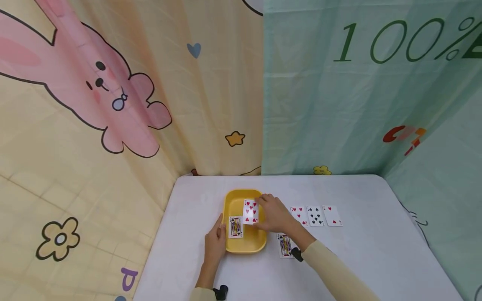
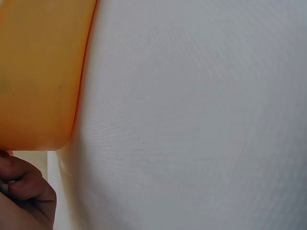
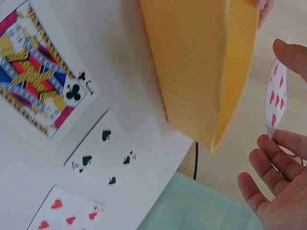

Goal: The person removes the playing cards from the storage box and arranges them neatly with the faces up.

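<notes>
A yellow tray stands on the white table, its left side held by my left hand. The curled fingers of that hand show by the tray's edge in the left wrist view. My right hand pinches a hearts playing card between thumb and fingertips over the tray. That card looks slightly bowed in the right wrist view. Inside the tray, to the left, lies a face card.
Right of the tray, a jack of clubs lies face up near a four of spades. Farther right, a row holds a hearts card, a spades card and another hearts card. Curtains hang behind the table.
</notes>
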`<state>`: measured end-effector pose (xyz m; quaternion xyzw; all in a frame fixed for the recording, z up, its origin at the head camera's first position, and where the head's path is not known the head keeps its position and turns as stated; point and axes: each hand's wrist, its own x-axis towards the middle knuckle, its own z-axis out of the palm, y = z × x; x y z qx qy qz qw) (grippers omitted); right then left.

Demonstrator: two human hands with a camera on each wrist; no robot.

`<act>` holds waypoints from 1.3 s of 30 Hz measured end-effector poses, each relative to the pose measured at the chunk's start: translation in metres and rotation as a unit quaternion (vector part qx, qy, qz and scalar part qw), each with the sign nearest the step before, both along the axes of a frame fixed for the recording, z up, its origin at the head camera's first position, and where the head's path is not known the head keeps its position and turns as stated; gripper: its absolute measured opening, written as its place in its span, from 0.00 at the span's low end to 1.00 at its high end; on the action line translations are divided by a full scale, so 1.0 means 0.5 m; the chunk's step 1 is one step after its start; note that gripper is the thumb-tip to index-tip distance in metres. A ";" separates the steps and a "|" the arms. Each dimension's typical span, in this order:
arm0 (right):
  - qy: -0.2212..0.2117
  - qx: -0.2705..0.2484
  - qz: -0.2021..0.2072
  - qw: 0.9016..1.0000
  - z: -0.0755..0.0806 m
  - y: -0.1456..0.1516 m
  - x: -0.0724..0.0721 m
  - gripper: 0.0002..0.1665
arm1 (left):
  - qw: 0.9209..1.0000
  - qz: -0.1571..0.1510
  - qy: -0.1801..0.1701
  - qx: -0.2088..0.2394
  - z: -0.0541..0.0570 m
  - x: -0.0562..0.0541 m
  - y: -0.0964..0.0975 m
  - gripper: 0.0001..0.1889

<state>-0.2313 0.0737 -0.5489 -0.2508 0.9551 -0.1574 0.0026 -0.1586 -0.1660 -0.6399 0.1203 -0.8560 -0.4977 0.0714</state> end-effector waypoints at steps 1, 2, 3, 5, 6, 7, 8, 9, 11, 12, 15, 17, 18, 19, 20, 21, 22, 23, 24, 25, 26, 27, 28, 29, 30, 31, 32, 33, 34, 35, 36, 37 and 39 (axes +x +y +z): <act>0.000 -0.008 -0.011 1.000 0.005 0.015 0.002 0.55 | 1.000 0.001 0.000 0.002 -0.001 -0.001 0.000 0.25; 0.000 -0.013 -0.024 1.000 0.009 0.031 0.004 0.55 | 1.000 0.001 0.002 0.003 -0.002 -0.002 0.000 0.25; -0.001 -0.021 -0.035 0.999 0.011 0.048 0.007 0.55 | 1.000 0.001 0.003 0.003 -0.002 -0.002 -0.001 0.25; 0.005 -0.027 -0.052 0.998 0.011 0.084 0.010 0.54 | 1.000 0.000 0.004 0.002 -0.003 -0.002 -0.001 0.25; 0.010 -0.026 -0.059 0.998 0.009 0.102 0.012 0.53 | 1.000 0.001 0.003 0.001 -0.003 -0.002 -0.001 0.25; 0.015 -0.025 -0.063 0.998 0.007 0.121 0.014 0.53 | 1.000 0.001 0.002 -0.001 -0.003 -0.002 -0.001 0.25; 0.019 -0.018 -0.068 0.997 0.004 0.140 0.016 0.53 | 1.000 0.002 0.001 -0.002 -0.002 -0.002 0.000 0.25; 0.022 -0.015 -0.071 0.997 0.001 0.157 0.019 0.52 | 1.000 0.001 0.001 -0.002 0.000 -0.002 0.000 0.25; 0.027 -0.003 -0.076 0.997 -0.010 0.193 0.026 0.52 | 1.000 0.000 0.003 -0.001 0.002 -0.001 0.000 0.25; 0.030 0.002 -0.077 0.997 -0.015 0.209 0.031 0.52 | 1.000 -0.002 0.005 -0.002 0.002 -0.001 -0.001 0.25; 0.029 0.013 -0.084 0.996 -0.028 0.249 0.049 0.52 | 1.000 -0.004 0.013 -0.001 0.004 -0.001 -0.004 0.25; 0.026 0.020 -0.088 0.996 -0.038 0.272 0.060 0.51 | 1.000 -0.004 0.017 -0.004 0.003 -0.002 -0.006 0.25; 0.021 0.021 -0.091 0.995 -0.042 0.282 0.067 0.51 | 1.000 -0.004 0.016 -0.007 0.003 -0.002 -0.006 0.25; 0.016 0.026 -0.095 0.995 -0.047 0.291 0.073 0.51 | 1.000 -0.003 0.015 -0.007 0.003 -0.003 -0.006 0.25; 0.009 0.030 -0.097 0.995 -0.052 0.300 0.078 0.50 | 1.000 -0.003 0.014 -0.007 0.003 -0.003 -0.005 0.25; 0.001 0.034 -0.097 0.995 -0.057 0.308 0.084 0.50 | 1.000 -0.003 0.012 -0.009 0.002 -0.004 -0.005 0.25; -0.008 0.037 -0.096 0.995 -0.062 0.316 0.090 0.51 | 1.000 -0.003 0.010 -0.011 0.001 -0.004 -0.005 0.25; -0.017 0.041 -0.095 0.994 -0.066 0.322 0.096 0.51 | 1.000 -0.004 0.009 -0.011 0.000 -0.005 -0.004 0.25; -0.024 0.044 -0.094 0.994 -0.072 0.328 0.102 0.51 | 1.000 -0.003 0.008 -0.011 0.000 -0.005 -0.003 0.25; -0.031 0.047 -0.093 0.994 -0.077 0.333 0.106 0.51 | 1.000 -0.002 0.007 -0.010 0.001 -0.005 -0.002 0.25; -0.036 0.048 -0.091 0.994 -0.082 0.337 0.110 0.51 | 1.000 -0.001 0.006 -0.010 0.001 -0.005 -0.002 0.25; -0.041 0.048 -0.089 0.994 -0.087 0.340 0.114 0.51 | 1.000 -0.001 0.006 -0.010 0.001 -0.005 -0.002 0.25; -0.044 0.051 -0.088 0.994 -0.092 0.342 0.118 0.51 | 1.000 -0.001 0.007 -0.011 0.000 -0.005 -0.002 0.25; -0.047 0.052 -0.087 0.994 -0.098 0.344 0.121 0.51 | 1.000 -0.001 0.006 -0.009 0.000 -0.005 -0.002 0.25; -0.049 0.051 -0.084 0.994 -0.102 0.345 0.124 0.51 | 1.000 0.000 0.007 -0.009 0.000 -0.005 -0.002 0.25; -0.050 0.051 -0.081 0.994 -0.106 0.345 0.126 0.51 | 1.000 -0.001 0.008 -0.010 0.000 -0.005 -0.002 0.25; -0.051 0.048 -0.077 0.995 -0.110 0.345 0.129 0.51 | 1.000 -0.001 0.009 -0.010 -0.001 -0.005 -0.002 0.25; -0.052 0.049 -0.075 0.995 -0.112 0.344 0.131 0.50 | 1.000 -0.001 0.011 -0.009 -0.002 -0.005 -0.002 0.25; -0.052 0.048 -0.073 0.995 -0.115 0.343 0.133 0.50 | 1.000 -0.002 0.013 -0.009 -0.003 -0.006 -0.003 0.25; -0.052 0.045 -0.069 0.995 -0.116 0.342 0.135 0.49 | 1.000 -0.003 0.014 -0.008 -0.003 -0.006 -0.003 0.25; -0.050 0.044 -0.068 0.995 -0.117 0.340 0.137 0.49 | 1.000 -0.003 0.016 -0.008 -0.004 -0.006 -0.003 0.25; -0.049 0.044 -0.068 0.996 -0.118 0.339 0.138 0.48 | 1.000 -0.003 0.018 -0.008 -0.005 -0.006 -0.003 0.25; -0.045 0.043 -0.066 0.996 -0.121 0.336 0.140 0.48 | 1.000 -0.004 0.018 -0.007 -0.006 -0.007 -0.004 0.25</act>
